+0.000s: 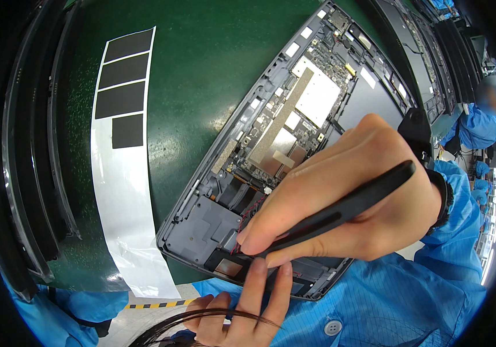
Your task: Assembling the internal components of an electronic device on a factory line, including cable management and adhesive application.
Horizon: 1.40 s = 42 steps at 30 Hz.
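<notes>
Fingers of the right hand (346,179) are pinched firmly round a slim black tool (340,214), smooth and rounded at its butt end, slanting down to a tip lost among the fingertips. Up from below comes the left hand (245,327), two fingers extended and slightly parted, their tips meeting right beside that tool; whether they grip anything, I can't tell.

And under both hands lies the opened electronic device (369,107), tilted across the glossy green tabletop (201,87), its near corner toward the person's body. What a mix of surfaces! A matte grey plate (199,222) fills the lower left, flat with stepped edges; above it, a pale rectangular shield (319,95) sits on the densely studded circuit board, crossed by a long beige strip (294,110) with a grainy, felt-like face. Thin red wires (251,211) squiggle close to the right fingertips.

Left of the device runs a long, shiny white backing sheet (123,185), crinkled at its near end, carrying four flat black patches (122,101), the lowest one smaller. Further left, dark panels (37,144) stand in slim, curving rows. Blue gridded cloth (386,301) wraps the person, creased at the sleeve.
</notes>
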Available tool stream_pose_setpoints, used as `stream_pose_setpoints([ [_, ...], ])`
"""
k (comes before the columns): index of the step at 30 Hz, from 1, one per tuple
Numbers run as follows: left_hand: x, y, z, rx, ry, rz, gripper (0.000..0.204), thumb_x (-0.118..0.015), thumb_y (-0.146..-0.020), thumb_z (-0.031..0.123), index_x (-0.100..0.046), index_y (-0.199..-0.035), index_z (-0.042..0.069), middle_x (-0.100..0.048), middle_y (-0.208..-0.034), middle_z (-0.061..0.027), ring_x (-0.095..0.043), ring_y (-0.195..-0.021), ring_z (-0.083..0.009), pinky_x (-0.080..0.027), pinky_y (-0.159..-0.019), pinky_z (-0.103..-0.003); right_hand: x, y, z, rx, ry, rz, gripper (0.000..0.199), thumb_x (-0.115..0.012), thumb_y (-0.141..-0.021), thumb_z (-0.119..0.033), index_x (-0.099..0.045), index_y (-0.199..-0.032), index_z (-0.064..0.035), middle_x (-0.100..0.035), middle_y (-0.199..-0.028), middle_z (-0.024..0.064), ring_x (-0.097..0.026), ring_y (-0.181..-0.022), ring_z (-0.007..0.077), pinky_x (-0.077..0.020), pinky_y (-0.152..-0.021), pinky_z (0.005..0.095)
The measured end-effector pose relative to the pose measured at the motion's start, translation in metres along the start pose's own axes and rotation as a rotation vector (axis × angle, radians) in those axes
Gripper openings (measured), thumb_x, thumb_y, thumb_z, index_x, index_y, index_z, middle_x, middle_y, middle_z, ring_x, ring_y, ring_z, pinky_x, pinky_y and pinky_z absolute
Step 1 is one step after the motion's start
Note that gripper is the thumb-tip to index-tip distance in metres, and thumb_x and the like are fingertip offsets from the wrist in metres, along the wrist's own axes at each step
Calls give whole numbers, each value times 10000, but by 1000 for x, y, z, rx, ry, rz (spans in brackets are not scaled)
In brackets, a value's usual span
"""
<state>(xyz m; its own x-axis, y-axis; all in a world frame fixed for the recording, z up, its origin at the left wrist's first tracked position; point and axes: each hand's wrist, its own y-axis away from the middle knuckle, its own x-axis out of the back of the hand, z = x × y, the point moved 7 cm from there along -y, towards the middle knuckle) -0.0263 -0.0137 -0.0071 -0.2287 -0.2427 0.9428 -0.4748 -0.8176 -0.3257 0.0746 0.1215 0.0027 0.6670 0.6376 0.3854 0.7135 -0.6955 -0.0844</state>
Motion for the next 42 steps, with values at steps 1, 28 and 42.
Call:
stream_pose_setpoints([
  [1, 2, -2, 0, -1, 1, 2, 318, -548, -886, 158, -685, -1164, 227, -650, -1235, -50, -401, -744, -227, -414, -694, -333, -1, 0, 1, -1, 3, 0, 171, -824, -704, -63, -763, -862, -38, -730, -785, 121, -722, -672, 196, -573, -594, 245],
  [28, -10, 11, 5, 46, 62, -150, 327, -625, -851, 162, -662, -1133, 323, -610, -1264, -86, -423, -705, -154, -350, -617, -251, 8, 12, 3, -73, -250, -11, 238, -802, -662, 70, -726, -887, 79, -716, -847, 209, -729, -778, 266, -592, -692, 289],
  [42, -2, -9, -2, 207, 227, -71, 386, -540, -789, 73, -686, -1105, 241, -597, -1276, -167, -401, -676, -197, -392, -578, -293, 0, 18, -31, 667, 161, 158, 54, -673, -755, 21, -714, -734, 49, -705, -803, 203, -705, -678, 235, -588, -537, 247],
])
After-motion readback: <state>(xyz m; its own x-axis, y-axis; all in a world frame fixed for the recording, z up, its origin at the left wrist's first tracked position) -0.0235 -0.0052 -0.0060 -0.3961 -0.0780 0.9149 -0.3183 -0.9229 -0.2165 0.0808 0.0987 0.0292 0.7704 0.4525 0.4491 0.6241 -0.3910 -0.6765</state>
